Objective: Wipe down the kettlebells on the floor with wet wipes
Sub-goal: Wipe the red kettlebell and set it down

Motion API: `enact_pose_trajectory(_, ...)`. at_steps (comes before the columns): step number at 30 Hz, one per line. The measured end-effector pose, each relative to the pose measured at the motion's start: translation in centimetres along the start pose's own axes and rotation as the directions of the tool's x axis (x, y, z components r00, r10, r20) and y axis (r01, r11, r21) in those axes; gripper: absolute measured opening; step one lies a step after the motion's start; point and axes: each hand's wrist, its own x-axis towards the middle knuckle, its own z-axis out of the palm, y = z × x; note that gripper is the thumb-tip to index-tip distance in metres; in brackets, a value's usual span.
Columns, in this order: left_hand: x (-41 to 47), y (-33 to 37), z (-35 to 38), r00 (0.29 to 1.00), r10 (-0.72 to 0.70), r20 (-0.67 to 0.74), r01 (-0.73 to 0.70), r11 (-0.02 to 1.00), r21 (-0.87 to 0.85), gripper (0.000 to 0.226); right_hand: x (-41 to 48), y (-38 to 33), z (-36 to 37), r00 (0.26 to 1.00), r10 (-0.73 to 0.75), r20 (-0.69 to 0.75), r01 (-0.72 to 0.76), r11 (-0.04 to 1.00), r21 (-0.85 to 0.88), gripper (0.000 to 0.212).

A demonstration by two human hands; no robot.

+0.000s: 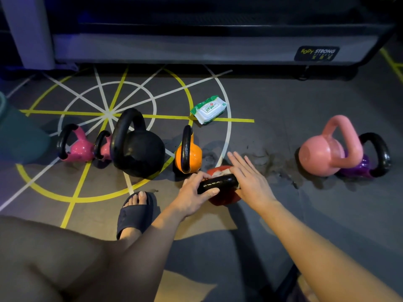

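The left grip [196,188] is curled round the black handle [218,183] of a red kettlebell [222,200]. The right grip [248,177] lies flat, fingers straight and a little spread, pressing a white wet wipe [220,172] against the handle's right end and the top of the bell. That kettlebell stands on the floor [283,105] directly under both grips. It is probably heavy and rigid, and its glossy coat is likely slick once wet, so the handle is the safe place to hold it. The wipe is soft and limp and needs a flat palm behind it to stay put. Well to the left of the grips stand two small magenta kettlebells [76,149] with black handles, then a large black kettlebell [137,149]. An orange kettlebell [188,155] stands just beside the left grip. Near the left forearm, a foot in a dark slide sandal [135,212] rests on the floor. Beyond the grips lies a green-and-white pack of wet wipes [208,109]. Well to the right, a pale pink kettlebell [320,155] stands touching or just in front of a purple kettlebell [359,166]. Dark damp-looking patches [272,164] mark the floor between them and the right grip. The floor is grey matting painted with yellow and white radial lines [106,112]. The room is dim, and the grey base of a gym machine [316,53] labelled "BODY STRONG" runs along the far side.
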Motion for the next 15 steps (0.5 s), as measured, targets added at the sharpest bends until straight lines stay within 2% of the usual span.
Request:
enact_pose_trajectory(2,0.1,0.2,0.3,1.0,0.023,-0.013,-0.022,0.999,0.04,0.031,0.2,-0.6,0.1,0.992,-0.051,-0.113,0.049,0.999,-0.024,0.023)
enact_pose_trajectory(3,0.2,0.3,0.4,0.999,0.029,-0.02,-0.028,0.998,0.054,0.032,0.4,-0.7,0.3,0.988,-0.057,-0.143,0.054,0.998,-0.024,0.015)
enact_pose_trajectory(5,0.3,0.5,0.5,0.999,0.031,-0.031,-0.029,0.998,0.062,0.032,0.5,-0.7,1.1,0.986,-0.028,-0.164,0.031,0.999,0.014,0.013)
enact_pose_trajectory(7,0.3,0.7,0.7,0.998,0.043,-0.044,-0.039,0.996,0.084,0.032,1.0,-0.5,1.3,0.995,0.012,-0.099,-0.005,0.997,0.074,0.023)
enact_pose_trajectory(8,0.4,0.8,0.7,0.998,0.045,-0.047,-0.041,0.995,0.092,0.033,1.6,-0.6,0.9,1.0,0.021,-0.008,-0.021,0.997,0.074,0.032)
enact_pose_trajectory(9,0.4,0.9,0.6,0.998,0.043,-0.048,-0.039,0.995,0.093,0.033,2.5,-0.8,-0.1,0.989,0.029,0.142,-0.038,0.997,0.061,0.043)
enact_pose_trajectory(10,0.5,0.9,0.5,0.998,0.037,-0.043,-0.033,0.995,0.091,0.033,3.5,-1.1,-1.5,0.946,0.055,0.32,-0.071,0.997,0.038,0.049)
enact_pose_trajectory(12,0.5,0.9,0.3,0.999,0.03,-0.025,-0.027,0.994,0.11,0.032,5.4,-2.0,-4.2,0.813,0.083,0.576,-0.054,0.996,-0.068,0.037)
enact_pose_trajectory(13,0.5,0.9,0.3,0.999,0.034,-0.018,-0.032,0.991,0.127,0.033,6.0,-2.5,-5.2,0.77,0.08,0.633,-0.027,0.995,-0.093,0.029)
enact_pose_trajectory(15,0.3,1.0,0.4,0.999,0.047,-0.009,-0.045,0.988,0.148,0.035,6.5,-2.9,-6.0,0.74,0.077,0.668,-0.015,0.995,-0.098,0.025)
